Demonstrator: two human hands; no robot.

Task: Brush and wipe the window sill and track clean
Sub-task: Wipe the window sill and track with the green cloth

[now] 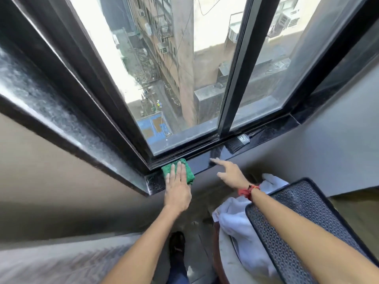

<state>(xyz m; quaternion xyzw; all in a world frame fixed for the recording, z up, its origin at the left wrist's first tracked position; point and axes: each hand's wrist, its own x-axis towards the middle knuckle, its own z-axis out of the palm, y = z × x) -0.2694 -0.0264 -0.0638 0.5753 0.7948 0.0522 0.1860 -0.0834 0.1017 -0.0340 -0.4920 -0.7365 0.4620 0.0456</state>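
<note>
A green cloth [167,168] lies on the dark polished window sill [202,161], close to its left corner. My left hand [178,187] presses flat on the cloth, fingers stretched toward the window track [184,151]. My right hand [229,173] hovers to the right, its fingers spread and the index fingertip touching the sill. A paintbrush [241,142] with dark bristles and a metal band lies further right on the sill, apart from both hands.
The sliding window frame [229,103] stands behind the sill, with a long drop to the street beyond the glass. A white cloth [235,220] and a dark patterned mat [297,222] sit on furniture at lower right. My shoe [177,242] is on the floor below.
</note>
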